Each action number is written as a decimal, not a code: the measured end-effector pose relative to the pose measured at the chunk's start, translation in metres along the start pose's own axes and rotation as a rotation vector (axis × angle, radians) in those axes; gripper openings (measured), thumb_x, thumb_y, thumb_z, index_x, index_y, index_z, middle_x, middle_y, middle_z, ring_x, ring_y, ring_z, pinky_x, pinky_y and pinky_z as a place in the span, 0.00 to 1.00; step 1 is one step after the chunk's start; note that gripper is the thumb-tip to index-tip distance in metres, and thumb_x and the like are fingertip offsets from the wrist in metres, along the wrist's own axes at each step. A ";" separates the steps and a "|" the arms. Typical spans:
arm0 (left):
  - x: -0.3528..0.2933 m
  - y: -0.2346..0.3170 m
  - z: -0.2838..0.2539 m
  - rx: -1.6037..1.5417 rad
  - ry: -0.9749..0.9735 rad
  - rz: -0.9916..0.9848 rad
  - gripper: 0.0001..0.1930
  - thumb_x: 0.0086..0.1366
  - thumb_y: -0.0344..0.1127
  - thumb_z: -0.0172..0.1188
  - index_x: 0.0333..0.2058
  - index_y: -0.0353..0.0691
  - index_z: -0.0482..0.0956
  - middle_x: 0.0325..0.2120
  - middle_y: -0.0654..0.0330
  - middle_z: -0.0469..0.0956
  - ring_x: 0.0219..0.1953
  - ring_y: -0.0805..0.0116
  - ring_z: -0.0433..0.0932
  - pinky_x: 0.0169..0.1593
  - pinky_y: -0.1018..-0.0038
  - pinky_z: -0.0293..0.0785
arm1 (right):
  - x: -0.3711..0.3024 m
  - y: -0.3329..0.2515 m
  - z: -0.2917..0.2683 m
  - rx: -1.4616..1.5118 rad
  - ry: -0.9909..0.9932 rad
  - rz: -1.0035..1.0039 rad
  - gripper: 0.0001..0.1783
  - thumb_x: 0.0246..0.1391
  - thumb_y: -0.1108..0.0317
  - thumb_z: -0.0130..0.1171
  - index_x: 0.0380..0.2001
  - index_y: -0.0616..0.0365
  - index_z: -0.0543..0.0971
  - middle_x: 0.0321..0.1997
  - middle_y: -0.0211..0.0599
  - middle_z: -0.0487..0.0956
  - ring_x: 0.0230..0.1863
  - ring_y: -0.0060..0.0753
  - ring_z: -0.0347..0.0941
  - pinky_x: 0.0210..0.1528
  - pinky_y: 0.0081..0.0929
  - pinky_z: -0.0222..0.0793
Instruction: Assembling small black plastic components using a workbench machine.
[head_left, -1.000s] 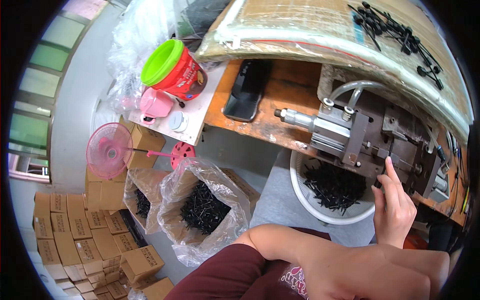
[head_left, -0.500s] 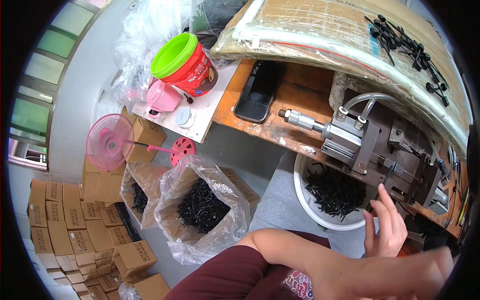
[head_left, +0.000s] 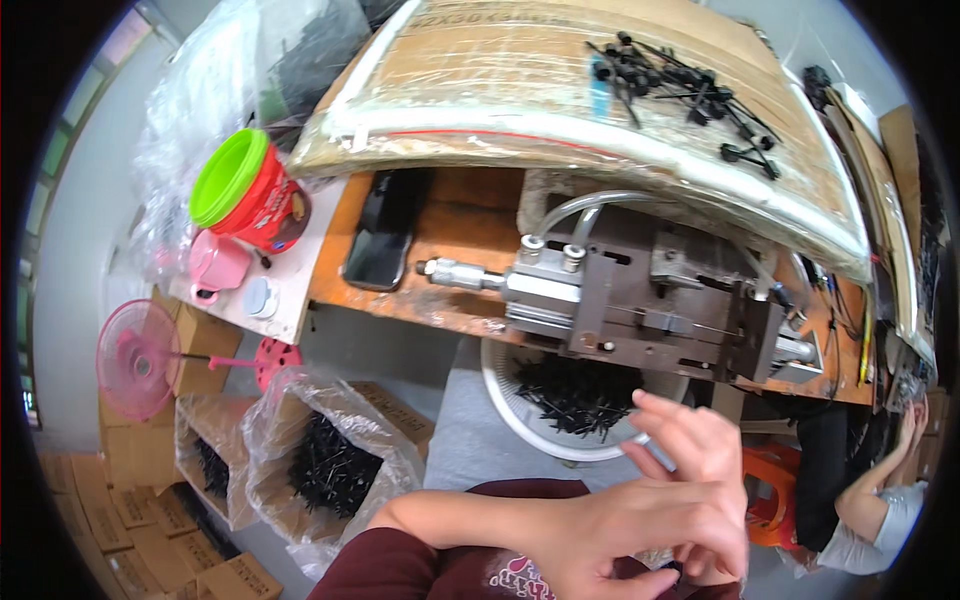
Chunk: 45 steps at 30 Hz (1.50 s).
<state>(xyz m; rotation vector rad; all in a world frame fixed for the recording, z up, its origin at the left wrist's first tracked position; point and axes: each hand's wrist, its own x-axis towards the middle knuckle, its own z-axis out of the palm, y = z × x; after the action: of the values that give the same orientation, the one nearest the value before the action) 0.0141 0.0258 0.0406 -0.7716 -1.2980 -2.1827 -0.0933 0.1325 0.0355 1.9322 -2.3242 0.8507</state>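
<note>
Two hands meet at the lower right of the frame. The left hand (head_left: 610,530) reaches across with fingers loosely curled; I cannot tell whether it holds anything. The right hand (head_left: 700,450) has spread fingers and pinches one thin pin (head_left: 655,448). Just above them sits one white basin (head_left: 500,385) of black pins, under one grey metal press (head_left: 640,300) on the wooden bench (head_left: 450,230). One black phone (head_left: 385,232) lies at centre left. One red tub (head_left: 265,205) with a green lid stands upper left. Two plastic-lined boxes (head_left: 330,460) of black pins sit lower left, beside one pink fan (head_left: 138,358) and stacked brown cartons (head_left: 120,520).
</note>
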 end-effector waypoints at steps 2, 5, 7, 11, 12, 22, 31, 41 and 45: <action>-0.006 0.009 -0.007 0.136 -0.032 -0.109 0.16 0.58 0.20 0.54 0.46 0.36 0.75 0.41 0.50 0.78 0.38 0.56 0.80 0.40 0.68 0.78 | 0.014 0.017 -0.018 0.073 0.106 0.000 0.12 0.43 0.71 0.71 0.33 0.59 0.81 0.42 0.43 0.83 0.26 0.34 0.78 0.28 0.28 0.71; -0.026 0.008 -0.013 0.369 -0.029 -0.191 0.22 0.56 0.19 0.54 0.51 0.37 0.72 0.44 0.51 0.77 0.39 0.57 0.81 0.41 0.68 0.78 | 0.051 0.036 -0.046 0.048 0.347 0.028 0.09 0.46 0.75 0.68 0.34 0.61 0.81 0.37 0.38 0.83 0.26 0.25 0.75 0.27 0.22 0.68; -0.036 0.002 -0.014 0.535 -0.025 -0.134 0.23 0.54 0.19 0.55 0.51 0.38 0.72 0.45 0.52 0.77 0.38 0.59 0.82 0.38 0.70 0.79 | 0.077 0.047 -0.070 0.013 0.427 0.118 0.08 0.48 0.75 0.66 0.34 0.60 0.82 0.35 0.32 0.83 0.26 0.20 0.73 0.26 0.19 0.65; -0.046 -0.003 -0.020 0.719 -0.057 -0.088 0.26 0.53 0.19 0.58 0.53 0.39 0.72 0.45 0.52 0.77 0.35 0.63 0.83 0.34 0.73 0.80 | 0.134 0.092 -0.100 -0.236 0.447 0.040 0.07 0.51 0.72 0.65 0.35 0.58 0.82 0.35 0.27 0.83 0.27 0.16 0.72 0.29 0.15 0.65; -0.049 -0.004 -0.020 0.739 -0.059 -0.096 0.26 0.53 0.19 0.58 0.53 0.39 0.71 0.46 0.52 0.77 0.35 0.63 0.82 0.33 0.74 0.80 | 0.149 0.105 -0.104 -0.332 0.428 -0.026 0.06 0.53 0.72 0.64 0.36 0.59 0.81 0.36 0.28 0.83 0.28 0.16 0.73 0.31 0.15 0.67; -0.061 -0.003 -0.027 0.706 -0.022 -0.213 0.26 0.55 0.20 0.57 0.55 0.34 0.68 0.47 0.47 0.77 0.29 0.68 0.81 0.33 0.75 0.79 | 0.246 0.132 -0.071 -0.752 -0.119 0.048 0.31 0.43 0.84 0.56 0.54 0.54 0.73 0.51 0.43 0.79 0.57 0.48 0.72 0.56 0.43 0.70; -0.070 -0.007 -0.033 0.703 0.016 -0.226 0.27 0.54 0.19 0.57 0.55 0.32 0.68 0.46 0.48 0.78 0.28 0.68 0.80 0.33 0.75 0.79 | 0.239 0.151 -0.077 -0.623 -0.127 0.062 0.25 0.43 0.80 0.60 0.49 0.57 0.76 0.46 0.47 0.80 0.52 0.51 0.74 0.54 0.42 0.70; -0.054 -0.004 -0.038 0.826 0.014 -0.117 0.25 0.53 0.18 0.58 0.53 0.32 0.71 0.44 0.48 0.79 0.30 0.65 0.81 0.34 0.74 0.79 | 0.203 0.130 -0.120 0.163 0.216 0.064 0.10 0.60 0.69 0.60 0.42 0.63 0.79 0.34 0.30 0.81 0.30 0.17 0.74 0.37 0.19 0.73; -0.021 0.010 -0.044 0.980 0.211 -0.001 0.23 0.53 0.15 0.58 0.50 0.31 0.73 0.45 0.49 0.76 0.34 0.67 0.80 0.38 0.76 0.77 | 0.160 0.095 -0.099 0.309 0.436 -0.018 0.07 0.58 0.73 0.60 0.40 0.63 0.79 0.37 0.32 0.82 0.31 0.17 0.76 0.37 0.17 0.73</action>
<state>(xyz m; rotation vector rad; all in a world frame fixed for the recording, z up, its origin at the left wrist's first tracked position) 0.0261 -0.0158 0.0156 -0.1343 -1.9473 -1.2836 -0.2522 0.0355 0.1358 1.6311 -2.0080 1.5270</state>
